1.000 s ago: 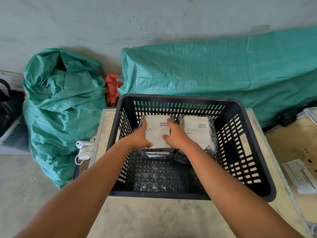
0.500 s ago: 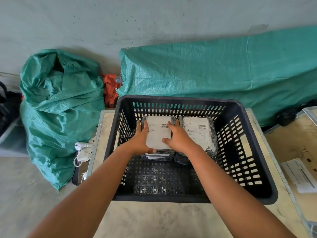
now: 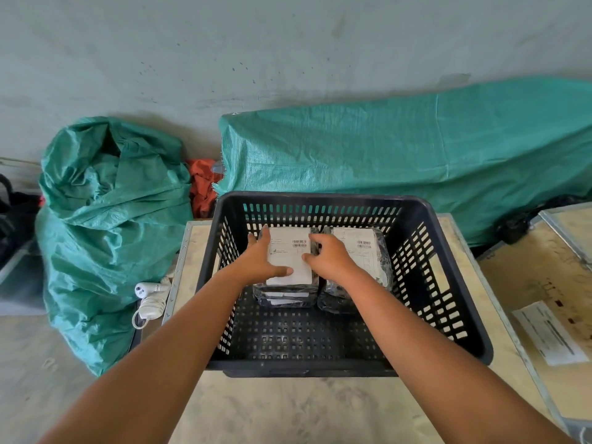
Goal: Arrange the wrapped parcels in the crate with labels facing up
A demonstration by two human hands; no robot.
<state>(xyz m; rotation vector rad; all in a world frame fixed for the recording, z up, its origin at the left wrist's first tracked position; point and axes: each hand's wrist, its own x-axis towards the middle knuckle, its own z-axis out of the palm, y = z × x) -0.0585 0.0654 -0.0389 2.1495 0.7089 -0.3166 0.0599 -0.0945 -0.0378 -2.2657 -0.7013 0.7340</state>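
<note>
A black slotted crate (image 3: 448, 283) stands on a pale table. Against its far wall are two stacks of black-wrapped parcels. The left stack's top parcel (image 3: 290, 251) shows a white label facing up. My left hand (image 3: 261, 262) grips its left edge with the thumb lying across the label's near part. On its right edge rests my right hand (image 3: 330, 257), fingers curled over. The right stack's top parcel (image 3: 365, 251) also has its label up, and neither hand holds it. Lower parcels in the left stack peek out below.
A green woven sack (image 3: 109, 225) slumps on the floor at left, and a long green tarp-covered heap (image 3: 416, 155) lies behind the crate. A white plug and cord (image 3: 150, 299) hang by the table's left edge. A paper sheet (image 3: 551, 331) lies on the wooden board at right.
Both hands stayed on the left stack's top parcel. My left thumb slid further across the label and my right fingers shifted slightly along its right edge.
</note>
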